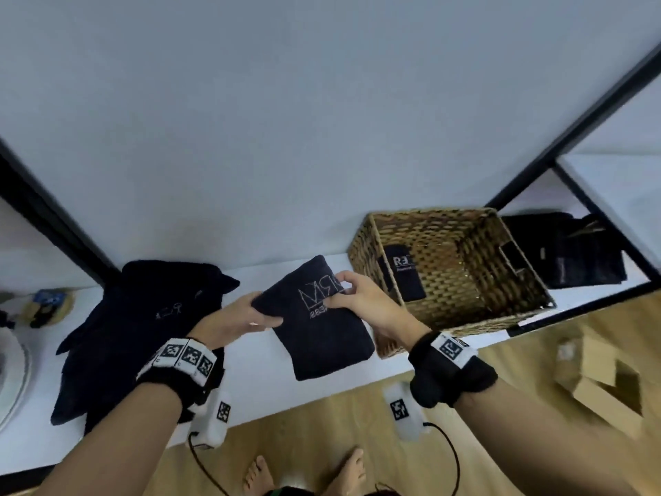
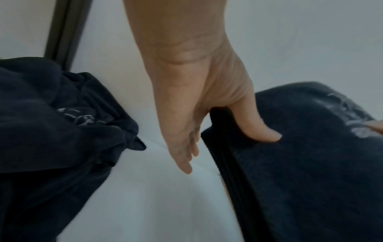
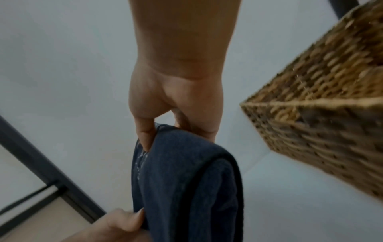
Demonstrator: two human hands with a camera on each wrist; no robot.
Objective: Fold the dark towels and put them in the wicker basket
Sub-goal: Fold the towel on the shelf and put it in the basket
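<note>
Folded towel [image 1: 323, 318] held aloft — left hand [image 1: 239, 316] pinching one edge, right hand [image 1: 361, 302] gripping the other

Basket [image 1: 450, 223] mouth open from above; one towel [image 1: 402, 277] against its left wall. Bare desk [image 1: 257, 374] strip between pile [image 1: 143, 316] and basket.

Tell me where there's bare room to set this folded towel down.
Bare shelf lies between the unfolded pile and the folded towel. The wicker basket holds one towel against its left wall; the remaining floor is free. Beyond the basket it is crowded.
</note>
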